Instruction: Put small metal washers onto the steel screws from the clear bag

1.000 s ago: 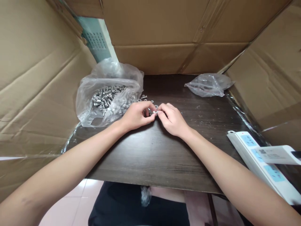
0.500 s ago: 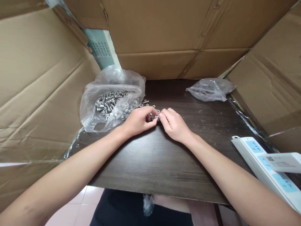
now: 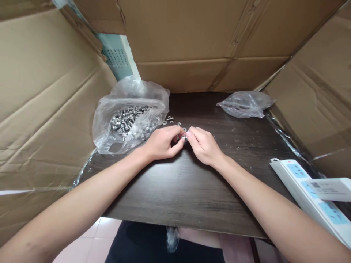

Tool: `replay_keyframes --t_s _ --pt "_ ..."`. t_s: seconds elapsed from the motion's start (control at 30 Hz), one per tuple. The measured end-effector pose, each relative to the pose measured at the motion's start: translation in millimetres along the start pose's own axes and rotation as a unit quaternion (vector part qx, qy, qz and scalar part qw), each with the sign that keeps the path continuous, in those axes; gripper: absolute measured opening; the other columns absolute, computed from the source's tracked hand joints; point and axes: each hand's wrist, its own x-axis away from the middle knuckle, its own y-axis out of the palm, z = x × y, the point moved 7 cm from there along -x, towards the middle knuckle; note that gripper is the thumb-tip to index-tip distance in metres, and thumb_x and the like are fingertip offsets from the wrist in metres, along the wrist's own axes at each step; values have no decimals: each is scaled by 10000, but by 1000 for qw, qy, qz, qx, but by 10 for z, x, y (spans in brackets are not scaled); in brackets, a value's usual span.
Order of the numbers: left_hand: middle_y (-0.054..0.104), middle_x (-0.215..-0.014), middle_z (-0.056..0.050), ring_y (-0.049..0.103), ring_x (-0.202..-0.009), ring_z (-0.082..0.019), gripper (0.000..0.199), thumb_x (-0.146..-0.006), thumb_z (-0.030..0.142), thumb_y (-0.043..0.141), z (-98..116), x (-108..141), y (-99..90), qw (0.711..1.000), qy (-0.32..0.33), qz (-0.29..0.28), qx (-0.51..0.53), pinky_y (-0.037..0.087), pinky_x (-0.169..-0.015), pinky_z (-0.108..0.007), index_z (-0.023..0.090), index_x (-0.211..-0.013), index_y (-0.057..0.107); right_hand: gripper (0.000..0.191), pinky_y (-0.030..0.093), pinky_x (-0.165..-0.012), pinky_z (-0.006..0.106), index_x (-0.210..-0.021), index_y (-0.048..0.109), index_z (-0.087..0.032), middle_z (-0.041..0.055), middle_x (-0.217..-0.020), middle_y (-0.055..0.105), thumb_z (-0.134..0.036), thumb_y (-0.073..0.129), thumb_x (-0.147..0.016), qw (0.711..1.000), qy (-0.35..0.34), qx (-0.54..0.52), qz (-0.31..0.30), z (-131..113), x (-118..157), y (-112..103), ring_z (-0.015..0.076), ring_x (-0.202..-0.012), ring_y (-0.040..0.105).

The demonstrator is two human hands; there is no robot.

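My left hand [image 3: 166, 142] and my right hand [image 3: 204, 146] meet over the table, fingertips nearly touching. Pinched between them is a small silver bolt [image 3: 184, 137], lying roughly level. The left thumb and forefinger curl round one end of it; the right thumb and forefinger grip the other. My fingers cover most of the bolt, so any small part on it cannot be made out. Just beyond the hands lie a few loose washers [image 3: 184, 129] and another bolt [image 3: 170, 118]. To the left, an open clear plastic bag holds many metal bolts [image 3: 127, 118].
A second clear plastic bag [image 3: 245, 104] lies at the back right of the dark wooden table [image 3: 164, 190]. At the right edge is a white power strip [image 3: 309, 193] with a white label card [image 3: 331, 189] across it. Cardboard walls [image 3: 186, 33] surround the table.
Both hands stay in nearly the same place. The left fingertips have shifted slightly, and a bit more of the bolt shows between the hands.
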Motion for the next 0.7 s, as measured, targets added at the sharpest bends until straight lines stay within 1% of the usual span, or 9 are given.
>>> replay_keyframes --t_s 0.1,0.2,0.33,0.53,0.7 --pt "642 -789 -19 576 -661 -135 154 -944 270 526 2 -6 4 1000 2 -5 -1 437 -629 -258 154 -969 624 307 364 -686 334 -773 422 -219 24 -737 526 -350 388 -1049 1000 6 -9 1 0 0 -13 190 -705 490" --pt "654 -822 -29 588 -689 -143 158 -963 266 502 1 -11 20 1000 2 -18 -3 440 -641 -263 156 -990 612 247 381 -708 333 -810 450 -216 32 -782 560 -315 406 -1032 1000 1 -19 7 -8 1 -25 195 -740 517" --pt "658 -864 -44 597 -723 -156 181 -990 270 470 6 -13 41 999 9 -33 -15 445 -664 -277 153 -1030 601 204 382 -710 331 -832 455 -216 35 -797 567 -291 421 -1018 1000 -5 -14 16 -4 3 -30 197 -751 527" --pt "660 -878 -50 603 -770 -167 208 -1030 301 458 -19 -16 53 999 9 -32 -27 446 -691 -283 154 -1000 603 277 359 -681 335 -789 404 -223 34 -744 531 -299 346 -1050 1000 -11 12 20 14 0 -11 189 -690 486" --pt "652 -853 -41 599 -751 -159 180 -1013 292 491 -8 -18 45 999 16 -28 -26 439 -673 -274 154 -1001 606 321 329 -630 325 -738 364 -226 14 -669 481 -311 363 -1047 1000 3 13 21 37 -11 -7 170 -619 452"
